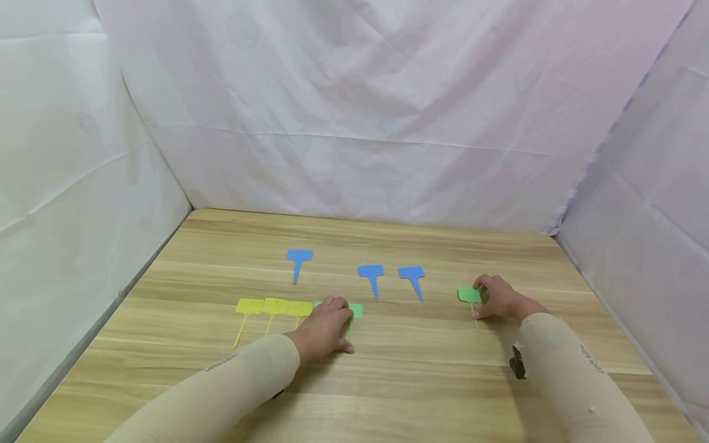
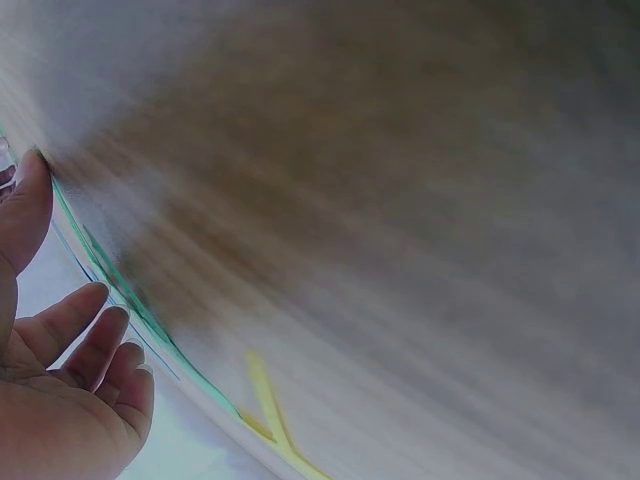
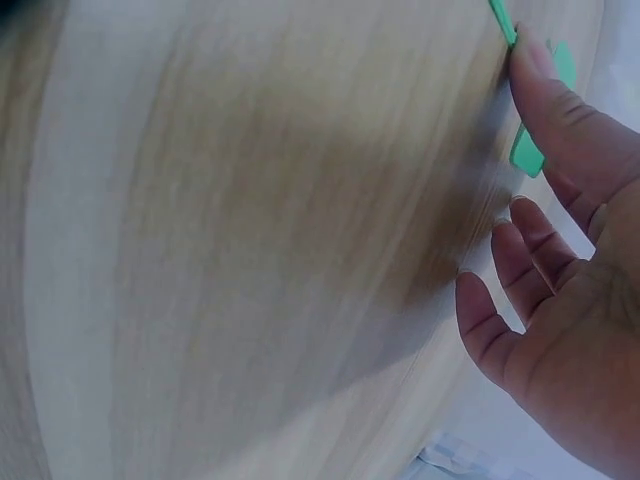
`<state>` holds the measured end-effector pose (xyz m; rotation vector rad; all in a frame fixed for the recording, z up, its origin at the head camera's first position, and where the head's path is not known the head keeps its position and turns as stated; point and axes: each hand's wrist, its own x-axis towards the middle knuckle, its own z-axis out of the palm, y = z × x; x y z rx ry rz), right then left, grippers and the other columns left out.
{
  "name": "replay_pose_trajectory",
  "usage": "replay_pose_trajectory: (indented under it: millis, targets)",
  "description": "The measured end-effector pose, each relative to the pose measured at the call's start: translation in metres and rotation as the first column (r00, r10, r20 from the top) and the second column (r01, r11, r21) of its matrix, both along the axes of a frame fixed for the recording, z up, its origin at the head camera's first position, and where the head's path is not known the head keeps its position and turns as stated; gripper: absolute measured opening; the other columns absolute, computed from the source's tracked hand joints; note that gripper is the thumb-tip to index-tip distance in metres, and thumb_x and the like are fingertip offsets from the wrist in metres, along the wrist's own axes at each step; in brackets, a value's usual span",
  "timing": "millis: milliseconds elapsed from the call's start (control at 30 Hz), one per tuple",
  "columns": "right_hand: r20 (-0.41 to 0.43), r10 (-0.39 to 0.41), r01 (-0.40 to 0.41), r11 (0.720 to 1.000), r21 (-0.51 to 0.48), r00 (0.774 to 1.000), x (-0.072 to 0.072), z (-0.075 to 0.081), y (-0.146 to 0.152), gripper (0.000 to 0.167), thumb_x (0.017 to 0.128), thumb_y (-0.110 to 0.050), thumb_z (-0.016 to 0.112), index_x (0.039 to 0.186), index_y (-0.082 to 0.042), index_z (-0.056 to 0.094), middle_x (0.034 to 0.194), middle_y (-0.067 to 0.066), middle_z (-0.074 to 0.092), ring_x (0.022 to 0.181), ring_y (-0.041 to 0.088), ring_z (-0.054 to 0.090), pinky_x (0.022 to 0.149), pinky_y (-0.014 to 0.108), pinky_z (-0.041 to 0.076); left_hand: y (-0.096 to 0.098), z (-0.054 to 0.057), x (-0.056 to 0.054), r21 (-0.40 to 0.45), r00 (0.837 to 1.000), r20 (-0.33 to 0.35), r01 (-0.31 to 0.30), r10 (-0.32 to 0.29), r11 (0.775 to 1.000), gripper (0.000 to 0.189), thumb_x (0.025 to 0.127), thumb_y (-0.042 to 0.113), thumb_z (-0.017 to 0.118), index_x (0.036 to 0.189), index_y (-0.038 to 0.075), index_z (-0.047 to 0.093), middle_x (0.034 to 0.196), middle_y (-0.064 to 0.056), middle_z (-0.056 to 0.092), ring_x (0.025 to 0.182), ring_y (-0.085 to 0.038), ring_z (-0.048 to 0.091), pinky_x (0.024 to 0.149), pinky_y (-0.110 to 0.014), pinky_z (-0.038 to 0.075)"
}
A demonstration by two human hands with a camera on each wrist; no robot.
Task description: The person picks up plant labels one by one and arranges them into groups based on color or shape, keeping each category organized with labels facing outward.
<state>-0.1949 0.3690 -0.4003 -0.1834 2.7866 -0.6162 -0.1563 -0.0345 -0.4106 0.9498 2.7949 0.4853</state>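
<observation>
Flat plastic plant labels lie on the wooden table. My left hand (image 1: 324,328) rests over the green labels, its thumb and fingers spread apart; it partly covers one green label (image 1: 356,311) and hides much of another. In the left wrist view the fingers (image 2: 95,345) are relaxed beside a green edge. At the right, my right hand (image 1: 501,298) holds a green plant label (image 1: 468,295) by its side, thumb at the stem and index finger at the top corner. The right wrist view shows this thumb (image 3: 565,115) against the green label (image 3: 527,155).
Three yellow plant labels (image 1: 249,306) lie in a row left of the left hand, stems toward me. Three blue T-shaped labels (image 1: 371,271) lie farther back. White cloth (image 1: 354,123) hangs behind the table (image 1: 421,381) and at both sides.
</observation>
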Motion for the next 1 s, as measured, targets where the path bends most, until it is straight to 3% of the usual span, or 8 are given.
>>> replay_pose_trajectory:
  millis: [233, 433, 767, 833, 1000]
  targets:
    - [0.019, -0.032, 0.034, 0.992, -0.121, 0.999, 0.000, -0.006, -0.002, 0.059, 0.072, -0.005, 0.084, 0.108, 0.010, 0.040, 0.108, 0.027, 0.046, 0.098, 0.037, 0.047, 0.087, 0.050, 0.042, -0.001, -0.001, -0.001, -0.010, 1.000, -0.003, 0.007, -0.007, 1.000, 0.062, 0.075, 0.039, 0.081, 0.119, 0.000, 0.063, 0.120, -0.008, 0.054, 0.109, -0.024, 0.046, 0.097, -0.039, 0.043]
    - [0.029, -0.074, 0.078, 0.984, -0.160, 0.997, 0.002, -0.012, 0.001, 0.061, 0.075, -0.006, 0.082, 0.110, 0.008, 0.034, 0.109, 0.028, 0.044, 0.098, 0.037, 0.048, 0.087, 0.049, 0.042, -0.001, -0.002, -0.001, -0.006, 1.000, 0.004, 0.012, -0.012, 1.000, 0.063, 0.075, 0.039, 0.080, 0.120, -0.001, 0.062, 0.121, -0.009, 0.054, 0.110, -0.024, 0.045, 0.097, -0.039, 0.042]
    - [-0.033, -0.112, 0.101, 0.966, -0.237, 0.993, 0.011, -0.014, -0.002, 0.065, 0.074, -0.004, 0.082, 0.109, 0.008, 0.029, 0.103, 0.027, 0.047, 0.091, 0.033, 0.049, 0.080, 0.041, 0.042, -0.001, -0.003, -0.002, -0.007, 1.000, 0.003, 0.013, -0.013, 1.000, 0.064, 0.074, 0.040, 0.080, 0.120, 0.000, 0.062, 0.122, -0.009, 0.053, 0.110, -0.024, 0.045, 0.097, -0.039, 0.042]
    - [-0.061, -0.115, 0.096, 0.961, -0.260, 0.991, 0.012, -0.017, -0.001, 0.065, 0.073, -0.005, 0.083, 0.108, 0.005, 0.029, 0.102, 0.026, 0.048, 0.088, 0.029, 0.051, 0.078, 0.037, 0.043, -0.001, -0.004, -0.003, -0.004, 1.000, 0.006, 0.013, -0.013, 1.000, 0.064, 0.074, 0.039, 0.080, 0.120, -0.001, 0.062, 0.122, -0.009, 0.053, 0.110, -0.024, 0.045, 0.098, -0.039, 0.042]
    - [-0.013, -0.149, 0.136, 0.932, -0.336, 0.989, 0.014, -0.018, -0.001, 0.066, 0.075, -0.001, 0.080, 0.111, 0.004, 0.026, 0.100, 0.023, 0.051, 0.082, 0.021, 0.053, 0.070, 0.026, 0.046, -0.001, -0.003, -0.003, -0.009, 1.000, 0.006, 0.014, -0.013, 1.000, 0.064, 0.074, 0.040, 0.080, 0.121, 0.000, 0.062, 0.121, -0.008, 0.053, 0.109, -0.023, 0.045, 0.097, -0.038, 0.042]
